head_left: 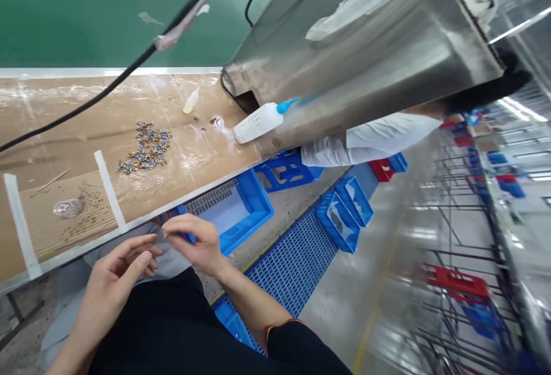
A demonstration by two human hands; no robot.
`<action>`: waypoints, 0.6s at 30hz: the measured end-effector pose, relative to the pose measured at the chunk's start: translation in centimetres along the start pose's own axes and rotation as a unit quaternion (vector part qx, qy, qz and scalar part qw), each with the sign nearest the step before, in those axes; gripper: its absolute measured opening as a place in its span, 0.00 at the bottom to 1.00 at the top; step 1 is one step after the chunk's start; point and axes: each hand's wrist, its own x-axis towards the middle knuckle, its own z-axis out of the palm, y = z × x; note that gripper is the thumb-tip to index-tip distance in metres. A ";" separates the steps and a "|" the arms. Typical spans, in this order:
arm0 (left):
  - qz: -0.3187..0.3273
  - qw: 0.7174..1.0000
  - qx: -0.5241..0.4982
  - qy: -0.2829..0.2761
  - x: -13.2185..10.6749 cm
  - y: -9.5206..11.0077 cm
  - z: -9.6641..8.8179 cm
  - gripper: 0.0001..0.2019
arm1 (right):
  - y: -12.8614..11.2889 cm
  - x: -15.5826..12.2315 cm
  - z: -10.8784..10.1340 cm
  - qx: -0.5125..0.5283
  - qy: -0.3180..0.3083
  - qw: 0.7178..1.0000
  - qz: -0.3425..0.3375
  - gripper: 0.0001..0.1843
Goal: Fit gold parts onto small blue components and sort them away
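Above my lap, just off the table's front edge, my two hands are close together. My left hand [123,274] has loosely bent fingers, with a gap between thumb and forefinger and nothing visible in it. The fingers of my right hand [198,243] are bent into a pinch; a tiny brownish thing may be at their tips, too small to name. Beyond them on the brown-covered table [81,128] lies a pile of small brass-and-blue parts [148,148]. Nearer, tiny dark bits [88,208] are scattered on cardboard beside a small clear bag [69,208].
A white glue bottle with a blue tip [260,122] lies against a large metal housing [361,47]. A black cable [112,85] crosses above the table. A blue bin [241,208] with rows of parts stands below the edge. A co-worker's white sleeve [374,139] shows beyond.
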 end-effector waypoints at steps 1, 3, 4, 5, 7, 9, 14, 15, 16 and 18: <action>-0.001 1.000 0.023 -0.002 0.1 -0.1 0.0 0.23 | 1.7 -0.4 -1.3 -0.025 0.041 0.997 0.066 0.07; -0.001 0.999 0.052 -0.002 0.2 -0.2 -0.5 0.24 | 6.1 -1.1 -4.8 -0.092 0.138 0.966 0.200 0.12; -0.001 0.998 0.062 0.000 0.2 -0.3 -0.8 0.24 | 8.6 -1.3 -6.8 -0.118 0.172 0.949 0.237 0.16; -0.003 0.997 0.072 0.002 0.2 -0.4 -1.3 0.24 | 11.1 -1.4 -9.0 -0.138 0.196 0.936 0.258 0.18; -0.011 0.996 0.091 0.010 0.2 -0.6 -2.2 0.25 | 15.6 -1.7 -13.3 -0.181 0.234 0.907 0.299 0.20; -0.022 0.994 0.109 0.013 0.1 -0.7 -3.0 0.26 | 19.4 -1.9 -16.9 -0.218 0.252 0.883 0.332 0.19; -0.032 0.991 0.125 0.018 -0.4 -0.9 -3.2 0.26 | 25.3 -2.6 -20.6 -0.255 0.215 0.858 0.389 0.19; -0.033 0.991 0.125 0.024 -0.5 -0.9 -3.0 0.26 | 26.0 -2.6 -20.7 -0.259 0.206 0.856 0.396 0.19; -0.034 0.991 0.124 0.029 -0.6 -0.9 -2.7 0.26 | 26.6 -2.6 -20.7 -0.264 0.198 0.854 0.401 0.19; -0.039 0.991 0.122 0.033 -0.8 -0.9 -2.3 0.26 | 27.6 -2.6 -20.7 -0.272 0.186 0.851 0.408 0.19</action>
